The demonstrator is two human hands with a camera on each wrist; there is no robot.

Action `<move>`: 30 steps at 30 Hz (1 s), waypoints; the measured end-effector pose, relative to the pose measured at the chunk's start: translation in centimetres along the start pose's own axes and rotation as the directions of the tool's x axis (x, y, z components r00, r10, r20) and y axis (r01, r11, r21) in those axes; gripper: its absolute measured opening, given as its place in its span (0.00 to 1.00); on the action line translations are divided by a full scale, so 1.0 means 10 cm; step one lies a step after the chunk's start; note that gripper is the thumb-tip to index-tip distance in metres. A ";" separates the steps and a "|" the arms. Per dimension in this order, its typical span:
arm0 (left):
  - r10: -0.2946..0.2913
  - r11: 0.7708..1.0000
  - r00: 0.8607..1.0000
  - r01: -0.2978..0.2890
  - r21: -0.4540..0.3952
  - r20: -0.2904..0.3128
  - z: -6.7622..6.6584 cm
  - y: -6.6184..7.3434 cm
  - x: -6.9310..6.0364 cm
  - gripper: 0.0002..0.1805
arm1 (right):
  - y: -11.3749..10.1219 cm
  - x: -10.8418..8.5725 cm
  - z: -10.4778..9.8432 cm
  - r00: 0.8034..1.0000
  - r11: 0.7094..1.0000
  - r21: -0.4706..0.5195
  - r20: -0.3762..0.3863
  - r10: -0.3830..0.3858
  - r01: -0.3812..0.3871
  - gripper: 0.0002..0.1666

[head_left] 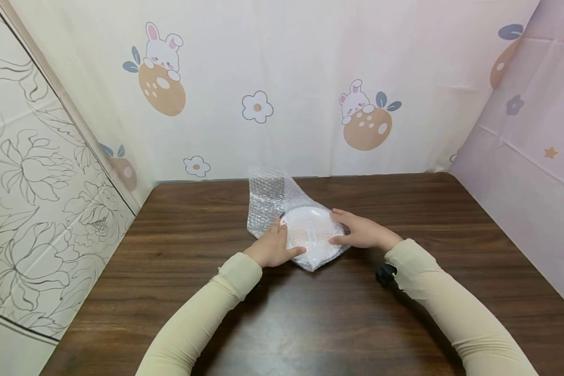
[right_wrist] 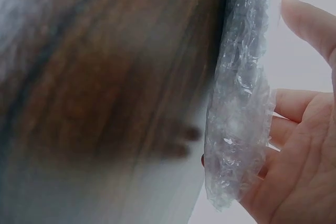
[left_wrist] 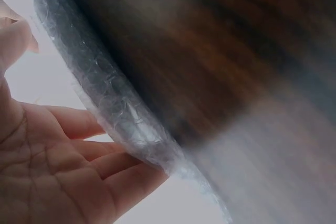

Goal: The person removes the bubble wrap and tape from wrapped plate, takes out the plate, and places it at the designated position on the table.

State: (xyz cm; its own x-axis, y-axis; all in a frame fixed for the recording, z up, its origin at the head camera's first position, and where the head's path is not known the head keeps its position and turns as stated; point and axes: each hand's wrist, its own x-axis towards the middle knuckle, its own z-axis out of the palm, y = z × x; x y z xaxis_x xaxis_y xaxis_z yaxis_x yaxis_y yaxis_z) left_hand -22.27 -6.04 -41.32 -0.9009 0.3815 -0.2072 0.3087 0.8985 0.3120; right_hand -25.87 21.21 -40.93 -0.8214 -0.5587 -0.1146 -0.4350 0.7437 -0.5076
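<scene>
I counted two grips (head_left: pixel 273 245) (head_left: pixel 363 231) of my own, one round white disc (head_left: pixel 314 227), one piece of bubble wrap (head_left: pixel 265 203), one tabletop (head_left: pixel 192 224) and two printed rabbits (head_left: pixel 162 55) (head_left: pixel 355 102).

The table (head_left: pixel 178 230) before me is dark, streaky wood, shiny on my side. Toward its far edge is bubble wrap (head_left: pixel 266 198) around a white disc (head_left: pixel 315 227), touching or just above, I can't tell.
</scene>
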 end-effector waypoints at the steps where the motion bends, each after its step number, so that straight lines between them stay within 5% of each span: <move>1: 0.002 1.000 1.000 -0.002 -0.003 0.001 0.00 0.00 0.00 0.54 | 0.00 0.00 0.00 1.000 1.000 -0.002 -0.003 -0.001 0.001 0.52; 9: 0.002 1.000 1.000 -0.002 -0.001 0.009 0.00 -0.02 0.00 0.54 | -0.02 0.04 -0.07 0.999 0.999 -0.048 -0.024 -0.024 0.023 0.50; 14: 0.003 1.000 1.000 -0.003 0.007 0.013 -0.02 -0.01 -0.01 0.54 | -0.07 0.07 -0.11 0.993 0.997 -0.059 -0.107 -0.057 0.051 0.44; 30: 0.011 1.000 1.000 -0.011 0.010 -0.002 -0.02 0.00 -0.03 0.54 | -0.17 0.21 0.00 0.917 0.981 -0.187 -0.379 -0.126 0.057 0.11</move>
State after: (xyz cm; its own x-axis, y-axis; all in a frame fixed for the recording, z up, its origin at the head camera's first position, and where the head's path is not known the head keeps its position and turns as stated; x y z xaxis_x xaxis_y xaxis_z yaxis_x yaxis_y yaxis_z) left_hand -22.04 -6.15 -41.09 -0.8980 0.3908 -0.2022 0.3214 0.8964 0.3054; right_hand -26.85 18.77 -40.25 -0.8382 -0.4668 0.2820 -0.5426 0.7662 -0.3444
